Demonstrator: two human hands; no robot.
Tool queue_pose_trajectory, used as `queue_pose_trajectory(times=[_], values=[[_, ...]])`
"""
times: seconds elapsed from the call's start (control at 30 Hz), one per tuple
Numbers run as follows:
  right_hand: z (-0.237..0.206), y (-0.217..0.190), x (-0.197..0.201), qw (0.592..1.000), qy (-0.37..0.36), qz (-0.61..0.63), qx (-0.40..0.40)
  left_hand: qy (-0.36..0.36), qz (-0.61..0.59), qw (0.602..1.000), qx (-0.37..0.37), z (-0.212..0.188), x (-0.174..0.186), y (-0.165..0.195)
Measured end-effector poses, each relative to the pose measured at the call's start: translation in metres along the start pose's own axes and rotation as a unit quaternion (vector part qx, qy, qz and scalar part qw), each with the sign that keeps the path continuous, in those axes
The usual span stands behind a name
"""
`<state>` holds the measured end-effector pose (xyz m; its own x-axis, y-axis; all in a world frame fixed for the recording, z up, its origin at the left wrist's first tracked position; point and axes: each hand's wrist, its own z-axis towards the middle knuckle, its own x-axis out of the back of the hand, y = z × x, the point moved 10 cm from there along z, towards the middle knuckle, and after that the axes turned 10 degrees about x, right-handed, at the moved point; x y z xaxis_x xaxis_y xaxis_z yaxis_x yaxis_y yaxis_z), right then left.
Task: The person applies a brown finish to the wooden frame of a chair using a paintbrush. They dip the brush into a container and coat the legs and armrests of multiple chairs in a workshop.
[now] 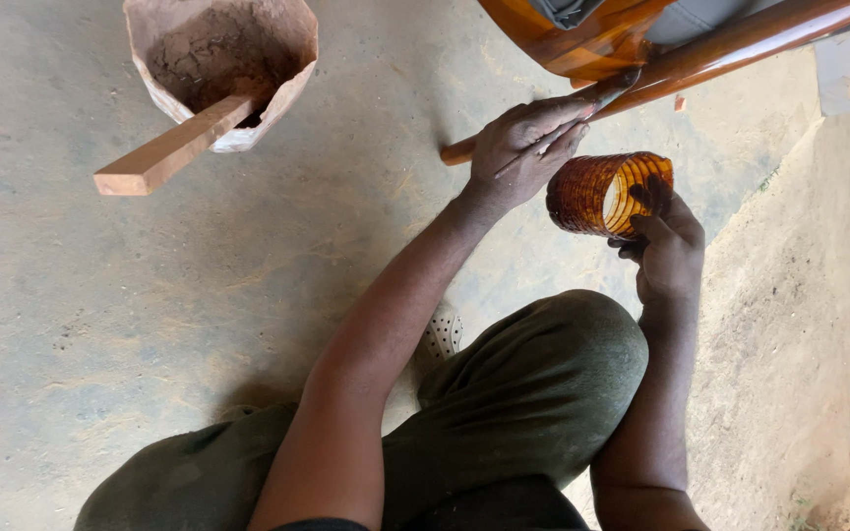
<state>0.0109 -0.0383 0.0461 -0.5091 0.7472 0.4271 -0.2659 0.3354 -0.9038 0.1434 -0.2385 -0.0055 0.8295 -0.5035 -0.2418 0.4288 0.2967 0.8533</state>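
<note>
near the varnished chair leg (720, 49), the right hand (669, 258) grips an amber-stained cup (602, 192); left hand (523, 147) fingers pinch a brush (610, 88); a cut jug (220, 59) holds brown powder (211, 54) and a stick (174, 147).

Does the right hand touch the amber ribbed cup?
Touching. The head view shows the right hand wrapped around the amber ribbed cup, its thumb pressed on the rim with no gap.

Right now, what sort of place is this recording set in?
Likely an informal furniture-finishing workshop: bare concrete floor, glossy varnished wooden furniture leg being brushed by the left hand, and an amber-stained container in the right hand.
</note>
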Motion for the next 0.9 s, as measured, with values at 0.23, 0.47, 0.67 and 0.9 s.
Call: queue_pose_trajectory(times=[0.23, 0.47, 0.67, 0.9], values=[[0.001, 0.003, 0.001, 1.000, -0.007, -0.005, -0.004, 0.015, -0.015, 1.000, 0.003, 0.002, -0.004, -0.020], [0.003, 0.003, -0.001, 1.000, -0.024, -0.001, 0.001, 0.049, 0.011, 0.997, -0.056, -0.005, 0.002, -0.008], [0.002, 0.002, -0.004, 0.999, -0.036, -0.007, 0.012, 0.036, 0.051, 0.998, -0.025, -0.004, -0.008, -0.013], [0.004, 0.010, -0.002, 0.999, -0.043, 0.009, 0.008, 0.081, 0.042, 0.994, -0.064, -0.011, 0.007, -0.018]])
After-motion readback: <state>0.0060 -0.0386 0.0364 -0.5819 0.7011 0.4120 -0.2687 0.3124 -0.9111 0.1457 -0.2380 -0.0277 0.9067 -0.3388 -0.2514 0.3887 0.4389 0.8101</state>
